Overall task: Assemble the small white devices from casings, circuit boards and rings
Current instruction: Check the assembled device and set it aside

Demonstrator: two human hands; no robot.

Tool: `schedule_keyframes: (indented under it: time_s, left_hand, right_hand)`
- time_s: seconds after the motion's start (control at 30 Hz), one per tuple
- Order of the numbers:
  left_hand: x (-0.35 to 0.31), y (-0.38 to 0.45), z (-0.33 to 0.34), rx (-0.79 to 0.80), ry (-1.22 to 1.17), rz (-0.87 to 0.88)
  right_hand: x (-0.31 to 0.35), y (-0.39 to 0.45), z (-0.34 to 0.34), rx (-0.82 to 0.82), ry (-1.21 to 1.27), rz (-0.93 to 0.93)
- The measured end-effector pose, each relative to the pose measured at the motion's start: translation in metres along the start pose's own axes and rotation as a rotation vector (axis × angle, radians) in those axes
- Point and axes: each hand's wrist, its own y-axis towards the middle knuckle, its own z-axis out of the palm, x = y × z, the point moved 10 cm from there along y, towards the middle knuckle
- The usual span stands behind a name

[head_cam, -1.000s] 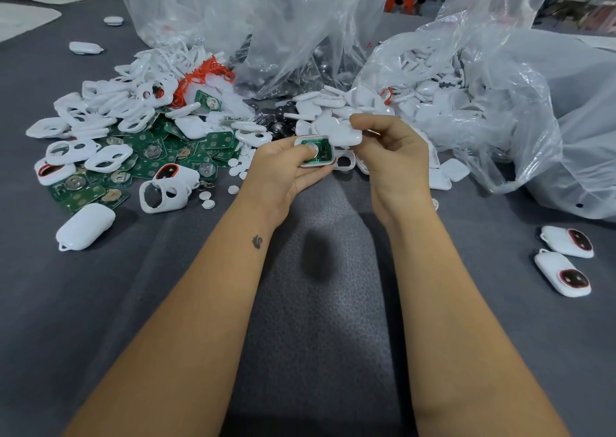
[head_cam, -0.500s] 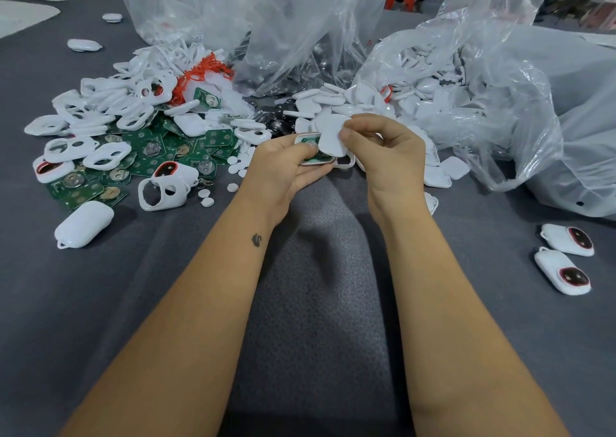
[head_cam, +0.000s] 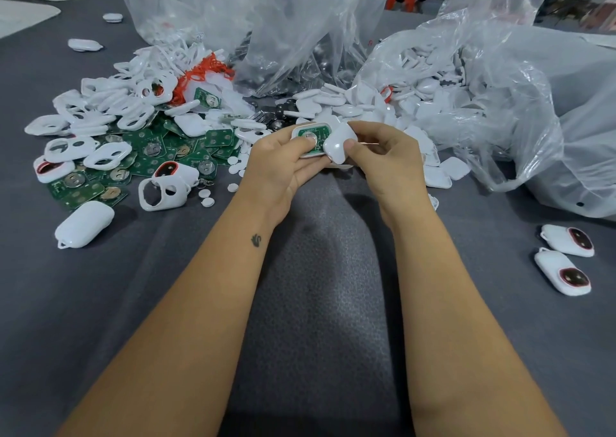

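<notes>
Fingers of the left hand (head_cam: 283, 163) clamp a casing half holding a green circuit board (head_cam: 311, 136); right hand (head_cam: 383, 156) pinches a white cover (head_cam: 338, 143) tilted against its right edge, above bare grey cloth (head_cam: 320, 286) between parts piles

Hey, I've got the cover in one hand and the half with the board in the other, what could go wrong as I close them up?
1. The white cover, pinched by the right hand, sits tilted against the casing in the left hand; pressed askew, it may not seat.
2. The left thumb rests on the green circuit board and could get caught or shift it.
3. A dropped piece could vanish among the loose white covers just beyond.
</notes>
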Motion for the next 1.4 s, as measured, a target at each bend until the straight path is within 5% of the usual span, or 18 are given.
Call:
schedule_keyframes:
  time_s: [0.57, 1.13, 1.4]
  left_hand:
    - [0.011, 0.0, -0.004, -0.043, -0.119, -0.137]
    - [0.021, -0.001, 0.004, 0.009, -0.209, -0.239]
    - [0.014, 0.001, 0.009, 0.079, -0.077, -0.079]
  right_hand:
    - [-0.006, -0.003, 0.0, -0.044, 0.191, 0.09]
    - [-0.003, -0.006, 0.007, -0.138, -0.11, 0.018]
    - [0.003, -0.01, 0.01, -0.133, -0.193, -0.004]
